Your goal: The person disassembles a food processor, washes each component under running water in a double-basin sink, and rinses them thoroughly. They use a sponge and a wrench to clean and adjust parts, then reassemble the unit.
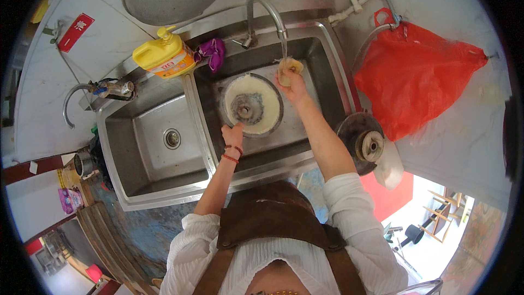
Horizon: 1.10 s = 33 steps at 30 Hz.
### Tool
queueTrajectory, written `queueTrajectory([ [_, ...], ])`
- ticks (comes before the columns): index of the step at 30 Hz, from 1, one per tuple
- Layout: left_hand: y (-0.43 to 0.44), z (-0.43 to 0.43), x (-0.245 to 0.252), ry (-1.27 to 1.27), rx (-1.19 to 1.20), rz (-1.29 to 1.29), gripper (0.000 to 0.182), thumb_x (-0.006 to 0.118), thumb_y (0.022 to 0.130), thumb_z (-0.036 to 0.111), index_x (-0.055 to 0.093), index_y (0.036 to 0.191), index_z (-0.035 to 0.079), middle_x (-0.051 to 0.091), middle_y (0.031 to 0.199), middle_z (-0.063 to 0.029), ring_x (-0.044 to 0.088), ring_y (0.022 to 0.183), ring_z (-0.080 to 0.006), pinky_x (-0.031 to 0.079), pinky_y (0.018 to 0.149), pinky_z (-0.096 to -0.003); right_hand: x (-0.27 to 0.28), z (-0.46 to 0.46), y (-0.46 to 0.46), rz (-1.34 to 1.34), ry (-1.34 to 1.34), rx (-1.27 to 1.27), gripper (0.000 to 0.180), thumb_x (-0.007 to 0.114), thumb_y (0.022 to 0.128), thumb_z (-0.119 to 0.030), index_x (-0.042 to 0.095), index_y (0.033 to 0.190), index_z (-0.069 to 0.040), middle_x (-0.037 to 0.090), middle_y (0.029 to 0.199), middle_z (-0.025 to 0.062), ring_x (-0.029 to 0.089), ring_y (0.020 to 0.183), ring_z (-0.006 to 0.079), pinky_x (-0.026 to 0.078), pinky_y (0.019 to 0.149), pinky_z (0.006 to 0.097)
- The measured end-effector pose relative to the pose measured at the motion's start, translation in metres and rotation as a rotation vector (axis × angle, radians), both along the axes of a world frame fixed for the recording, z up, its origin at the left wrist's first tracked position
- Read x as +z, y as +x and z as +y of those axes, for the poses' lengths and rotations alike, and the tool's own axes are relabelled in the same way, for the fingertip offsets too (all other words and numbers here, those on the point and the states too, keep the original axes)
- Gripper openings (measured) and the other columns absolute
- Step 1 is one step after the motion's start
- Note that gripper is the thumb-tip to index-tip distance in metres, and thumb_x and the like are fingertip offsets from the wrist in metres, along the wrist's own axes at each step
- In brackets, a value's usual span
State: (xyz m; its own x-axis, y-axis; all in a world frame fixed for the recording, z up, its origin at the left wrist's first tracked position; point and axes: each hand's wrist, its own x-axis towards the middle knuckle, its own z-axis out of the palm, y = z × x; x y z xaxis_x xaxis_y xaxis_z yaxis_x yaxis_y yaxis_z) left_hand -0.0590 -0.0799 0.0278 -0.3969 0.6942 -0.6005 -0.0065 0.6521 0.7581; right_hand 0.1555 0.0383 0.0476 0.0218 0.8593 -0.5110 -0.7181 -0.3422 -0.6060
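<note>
Over the right basin of a double steel sink (262, 163), my right hand (292, 86) holds a small tan, cup-like piece (286, 74) under the running faucet (268, 6). My left hand (234, 134) grips the near rim of a round grey disc (269, 128) with a raised central hub. Pale, creamy residue (268, 94) coats much of the disc, with a dark grey patch around the hub. What the left fingertips do beneath the rim is hidden.
A yellow detergent jug (163, 55) and a purple cloth (213, 54) stand behind the basins. At left are the other basin (163, 151) and a second faucet (77, 90). A dark round machine part (360, 143) lies by the right edge; a red bag (417, 78) hangs beyond.
</note>
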Motion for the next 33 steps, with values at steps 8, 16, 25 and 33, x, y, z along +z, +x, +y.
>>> queueTrajectory([
  [8,0.001,0.000,0.034,-0.048,0.040,-0.177,0.032,0.061,0.071,0.011,0.046,0.096,-0.001,0.054,0.081,-0.0084,0.051,0.063,-0.0184,0.043,0.051,-0.0336,0.088,-0.082,0.070,-1.670,0.248,0.088,0.042,0.056,0.076,-0.006,0.046,0.117,-0.010,0.059,0.099,0.0166,0.057,0.091,0.0370,0.045,0.077,0.0401],
  [16,0.015,0.012,0.041,-0.099,-0.116,-0.671,0.027,0.059,0.073,0.006,0.049,0.095,-0.006,0.055,0.090,-0.0130,0.055,0.073,-0.0221,0.048,0.057,-0.0327,0.089,-0.243,0.183,-2.333,-0.184,0.128,0.050,0.045,0.078,-0.002,0.040,0.127,-0.009,0.047,0.124,0.0144,0.044,0.114,0.0328,0.032,0.094,0.0462],
  [25,0.035,0.014,0.052,-0.070,-0.069,-0.907,0.019,0.055,0.077,0.004,0.054,0.095,-0.003,0.056,0.093,-0.0089,0.056,0.083,-0.0184,0.049,0.072,-0.0312,0.085,-0.262,0.169,-2.164,-0.246,0.333,0.058,0.046,0.086,-0.016,0.022,0.139,-0.010,0.019,0.143,0.0157,0.020,0.132,0.0322,0.014,0.104,0.0521],
  [33,0.019,0.008,0.050,-0.050,-0.065,-0.922,0.009,0.054,0.078,0.002,0.055,0.086,-0.001,0.057,0.096,-0.0094,0.056,0.087,-0.0174,0.049,0.076,-0.0282,0.128,-0.246,0.142,-2.136,-0.182,0.286,0.074,0.064,0.076,-0.032,0.028,0.135,-0.009,0.022,0.142,0.0172,0.019,0.131,0.0356,0.015,0.103,0.0527],
])
